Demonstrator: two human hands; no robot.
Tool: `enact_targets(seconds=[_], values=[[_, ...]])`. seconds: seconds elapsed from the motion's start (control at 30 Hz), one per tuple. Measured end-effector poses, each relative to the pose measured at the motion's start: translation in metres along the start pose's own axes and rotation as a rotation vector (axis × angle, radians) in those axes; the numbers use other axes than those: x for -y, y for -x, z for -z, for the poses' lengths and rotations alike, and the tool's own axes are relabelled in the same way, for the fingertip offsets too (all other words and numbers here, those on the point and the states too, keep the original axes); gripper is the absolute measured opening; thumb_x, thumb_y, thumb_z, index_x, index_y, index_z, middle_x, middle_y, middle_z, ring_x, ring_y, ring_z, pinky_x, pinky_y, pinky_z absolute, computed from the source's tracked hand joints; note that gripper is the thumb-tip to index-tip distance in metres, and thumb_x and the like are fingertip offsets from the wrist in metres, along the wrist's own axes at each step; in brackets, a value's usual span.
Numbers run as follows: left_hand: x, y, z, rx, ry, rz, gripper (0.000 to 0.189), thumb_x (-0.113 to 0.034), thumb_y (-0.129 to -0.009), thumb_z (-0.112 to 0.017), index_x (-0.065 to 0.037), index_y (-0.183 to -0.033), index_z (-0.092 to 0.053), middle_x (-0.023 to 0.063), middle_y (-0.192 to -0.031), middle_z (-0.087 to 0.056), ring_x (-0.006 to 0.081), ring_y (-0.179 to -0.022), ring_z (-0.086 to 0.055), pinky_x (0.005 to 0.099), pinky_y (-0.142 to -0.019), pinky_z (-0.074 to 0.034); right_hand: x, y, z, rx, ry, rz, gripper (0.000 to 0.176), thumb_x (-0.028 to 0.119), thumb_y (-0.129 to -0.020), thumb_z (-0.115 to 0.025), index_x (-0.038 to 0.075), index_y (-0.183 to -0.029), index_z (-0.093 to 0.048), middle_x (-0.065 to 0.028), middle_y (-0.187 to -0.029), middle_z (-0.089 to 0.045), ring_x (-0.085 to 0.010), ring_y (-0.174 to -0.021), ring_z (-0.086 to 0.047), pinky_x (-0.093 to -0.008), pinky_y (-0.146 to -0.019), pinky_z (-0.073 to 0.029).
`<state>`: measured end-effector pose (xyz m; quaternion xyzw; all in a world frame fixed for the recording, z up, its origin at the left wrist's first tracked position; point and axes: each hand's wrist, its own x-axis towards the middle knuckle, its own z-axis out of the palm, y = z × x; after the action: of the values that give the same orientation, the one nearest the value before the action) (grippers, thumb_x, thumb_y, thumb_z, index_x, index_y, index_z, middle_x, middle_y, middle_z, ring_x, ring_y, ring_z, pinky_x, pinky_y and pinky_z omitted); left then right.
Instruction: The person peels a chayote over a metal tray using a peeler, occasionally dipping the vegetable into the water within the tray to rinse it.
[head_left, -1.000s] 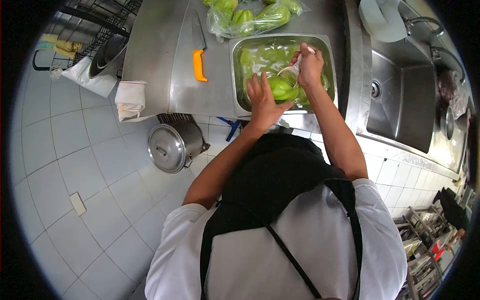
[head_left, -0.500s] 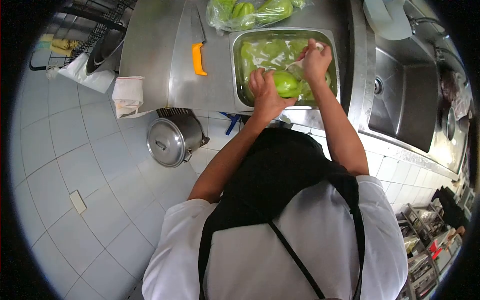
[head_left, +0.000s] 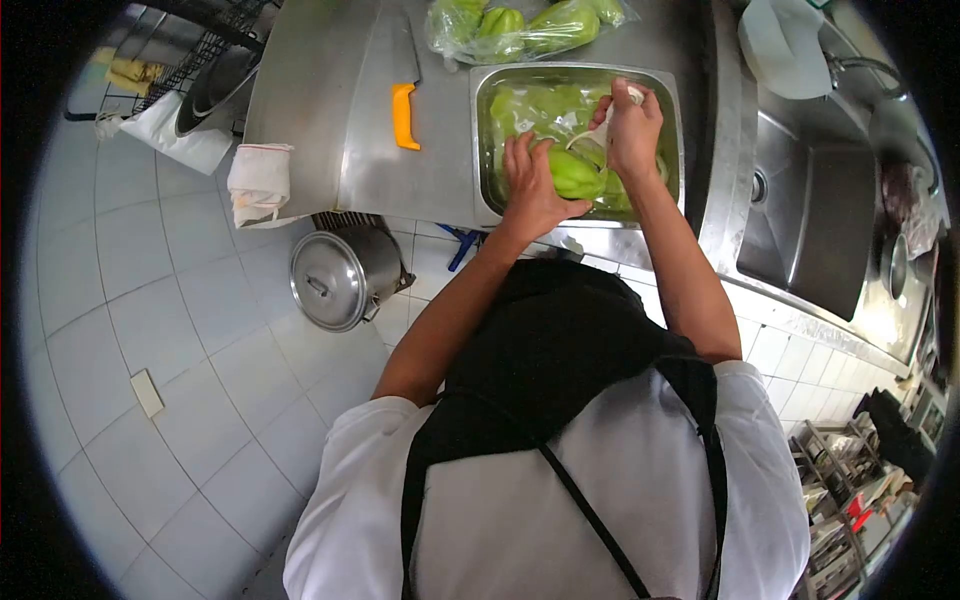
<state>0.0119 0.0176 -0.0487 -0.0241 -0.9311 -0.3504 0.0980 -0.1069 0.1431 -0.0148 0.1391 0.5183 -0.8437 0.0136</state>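
A steel tray [head_left: 676,130] with green vegetable pieces in liquid sits on the counter in front of me. My left hand [head_left: 533,188] is wrapped round the left side of a whole green chayote [head_left: 575,175] over the tray. My right hand [head_left: 632,130] is closed on a pale-handled tool [head_left: 590,134] just right of and above the chayote. The tool's working end is too small to make out. An orange-handled knife [head_left: 404,115] lies on the counter left of the tray, and a clear bag of chayotes [head_left: 525,30] rests behind it.
A folded white cloth [head_left: 260,182] hangs at the counter's left corner. On the floor below stands a lidded steel pot [head_left: 328,281]. To the right is a sink [head_left: 800,200] with a white plastic container [head_left: 783,48] at its back. Shelving [head_left: 840,500] stands at the lower right.
The view has shifted slightly, so the counter and tray sit a little lower in it. Both hands keep nearly the same places, with the chayote and tool still held.
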Motion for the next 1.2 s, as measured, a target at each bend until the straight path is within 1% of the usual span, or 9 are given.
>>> enact_targets(seconds=[0.13,0.23,0.43,0.53,0.87,0.97,1.1,1.13,1.2], values=[[-0.006,-0.004,0.015,-0.018,0.034,0.113,0.121,-0.044,-0.054,-0.092,0.002,-0.144,-0.025,0.0301,-0.145,-0.027,0.0492,-0.137,-0.021,0.0575,-0.113,-0.019,-0.011,-0.001,0.006,-0.065,0.006,-0.018,0.025,0.016,-0.096,-0.061,-0.002,-0.106,-0.046,-0.0114,-0.070,-0.057,-0.0201,-0.051,-0.055,-0.0354,-0.044,-0.048],[-0.009,0.005,0.010,-0.015,0.098,0.204,0.119,-0.046,-0.058,-0.090,0.004,-0.145,-0.026,0.0310,-0.146,-0.025,0.0478,-0.137,-0.023,0.0554,-0.114,-0.020,-0.012,-0.001,0.013,-0.091,0.036,-0.019,0.025,0.015,-0.096,-0.061,-0.001,-0.107,-0.046,-0.0115,-0.071,-0.057,-0.0201,-0.050,-0.055,-0.0356,-0.043,-0.048],[-0.015,0.011,0.024,-0.006,-0.038,0.111,0.081,-0.037,-0.070,-0.085,-0.006,-0.136,-0.050,0.0242,-0.145,-0.033,0.0429,-0.136,-0.029,0.0503,-0.112,-0.029,-0.001,-0.009,0.017,-0.117,0.049,0.070,0.025,0.014,-0.096,-0.060,-0.001,-0.109,-0.045,-0.0118,-0.071,-0.057,-0.0199,-0.051,-0.055,-0.0359,-0.043,-0.047],[-0.005,0.012,0.033,0.083,0.108,0.143,0.058,-0.030,-0.076,-0.081,-0.011,-0.126,-0.060,0.0190,-0.141,-0.041,0.0389,-0.133,-0.038,0.0471,-0.108,-0.035,0.008,-0.009,0.023,-0.122,0.004,0.047,0.025,0.013,-0.096,-0.060,-0.002,-0.109,-0.044,-0.0119,-0.072,-0.057,-0.0200,-0.051,-0.055,-0.0359,-0.044,-0.047],[-0.013,0.013,0.062,-0.094,0.241,0.057,0.013,-0.011,-0.086,-0.068,-0.007,-0.097,-0.067,0.0137,-0.112,-0.057,0.0338,-0.107,-0.054,0.0419,-0.093,-0.043,0.020,-0.002,0.030,-0.128,0.018,0.078,0.025,0.014,-0.096,-0.059,-0.003,-0.108,-0.045,-0.0115,-0.071,-0.057,-0.0199,-0.053,-0.056,-0.0357,-0.045,-0.048],[-0.025,0.008,0.088,-0.044,0.362,0.135,0.011,-0.010,-0.087,-0.067,-0.006,-0.097,-0.067,0.0128,-0.109,-0.058,0.0333,-0.104,-0.055,0.0418,-0.092,-0.043,0.023,0.001,0.031,-0.136,0.009,0.063,0.026,0.015,-0.096,-0.060,-0.003,-0.108,-0.045,-0.0115,-0.071,-0.057,-0.0199,-0.053,-0.056,-0.0356,-0.045,-0.048],[-0.016,0.007,0.082,0.201,-0.094,-0.241,0.037,-0.009,-0.081,-0.070,-0.005,-0.117,-0.063,0.0171,-0.128,-0.053,0.0353,-0.124,-0.048,0.0422,-0.105,-0.040,0.017,0.005,0.029,-0.109,0.018,0.047,0.027,0.016,-0.095,-0.061,-0.002,-0.109,-0.045,-0.0119,-0.072,-0.058,-0.0200,-0.053,-0.056,-0.0356,-0.046,-0.049],[-0.012,0.008,0.074,0.322,-0.135,-0.248,0.054,-0.013,-0.079,-0.071,-0.006,-0.131,-0.055,0.0185,-0.139,-0.044,0.0387,-0.133,-0.038,0.0457,-0.112,-0.033,0.016,0.007,0.027,-0.107,0.022,0.033,0.027,0.016,-0.095,-0.061,-0.002,-0.109,-0.045,-0.0120,-0.072,-0.058,-0.0200,-0.053,-0.056,-0.0356,-0.046,-0.049],[-0.008,0.007,0.056,0.311,-0.127,-0.203,0.056,-0.015,-0.080,-0.071,-0.008,-0.133,-0.054,0.0190,-0.141,-0.042,0.0399,-0.133,-0.037,0.0463,-0.112,-0.032,0.013,0.010,0.023,-0.129,-0.006,0.038,0.027,0.016,-0.095,-0.061,-0.001,-0.109,-0.045,-0.0121,-0.072,-0.058,-0.0199,-0.053,-0.056,-0.0354,-0.046,-0.049]])
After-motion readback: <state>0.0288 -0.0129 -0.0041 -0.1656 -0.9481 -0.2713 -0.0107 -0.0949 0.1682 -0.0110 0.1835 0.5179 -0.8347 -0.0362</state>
